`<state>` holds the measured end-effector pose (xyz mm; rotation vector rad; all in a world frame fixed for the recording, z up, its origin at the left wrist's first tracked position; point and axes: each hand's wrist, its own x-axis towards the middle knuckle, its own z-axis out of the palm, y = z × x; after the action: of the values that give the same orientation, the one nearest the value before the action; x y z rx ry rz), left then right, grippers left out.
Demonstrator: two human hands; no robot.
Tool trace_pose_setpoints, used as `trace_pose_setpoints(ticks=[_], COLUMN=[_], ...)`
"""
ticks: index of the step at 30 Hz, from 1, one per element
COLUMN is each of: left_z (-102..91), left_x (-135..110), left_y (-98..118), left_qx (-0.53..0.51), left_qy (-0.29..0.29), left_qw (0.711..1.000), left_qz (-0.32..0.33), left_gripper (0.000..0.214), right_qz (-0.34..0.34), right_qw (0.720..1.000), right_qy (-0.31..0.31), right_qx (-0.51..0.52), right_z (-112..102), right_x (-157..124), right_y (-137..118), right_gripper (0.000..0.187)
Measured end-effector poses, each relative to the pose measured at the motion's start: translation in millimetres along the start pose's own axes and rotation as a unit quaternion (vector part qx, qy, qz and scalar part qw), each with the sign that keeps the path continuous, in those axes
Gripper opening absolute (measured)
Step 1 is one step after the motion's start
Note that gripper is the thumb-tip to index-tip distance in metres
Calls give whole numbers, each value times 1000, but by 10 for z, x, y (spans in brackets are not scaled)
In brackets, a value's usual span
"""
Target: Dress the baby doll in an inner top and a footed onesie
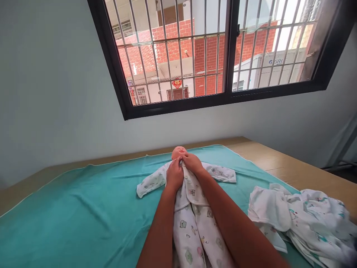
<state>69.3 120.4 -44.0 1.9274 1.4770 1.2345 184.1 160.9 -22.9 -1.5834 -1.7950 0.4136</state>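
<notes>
A baby doll [179, 152] lies on its back on a teal sheet [83, 208], dressed in a white printed sleepsuit [195, 219] with both sleeves spread out. My left hand [174, 174] and my right hand [192, 163] meet at the suit's collar, just under the doll's chin. Both hands have their fingers curled and pinched on the fabric at the neck opening. My forearms run up over the suit's legs.
A crumpled white blanket with teal print [301, 219] lies on the sheet at the right. The sheet covers a wooden platform [279, 160] against a pale wall. A barred window [212, 52] sits above, showing brick buildings.
</notes>
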Motion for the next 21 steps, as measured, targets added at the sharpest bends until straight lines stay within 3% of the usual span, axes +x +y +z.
trace_pose_setpoints(ticks=[6, 14, 18, 21], left_z=[29, 62, 45, 25], left_x=[-19, -15, -28, -35], left_y=[-3, -88, -82, -68], left_qx=[30, 82, 80, 66], left_qy=[2, -23, -22, -20], left_qw=[999, 995, 996, 997], left_qz=[26, 48, 40, 39], left_gripper=[41, 44, 41, 38], right_qz=[11, 41, -8, -92], right_qw=[996, 989, 986, 984], right_qy=[16, 106, 130, 128], right_qx=[83, 97, 105, 85], right_z=[66, 193, 168, 116], right_x=[89, 66, -174, -424], right_y=[207, 333, 347, 306], right_gripper=[37, 24, 40, 37])
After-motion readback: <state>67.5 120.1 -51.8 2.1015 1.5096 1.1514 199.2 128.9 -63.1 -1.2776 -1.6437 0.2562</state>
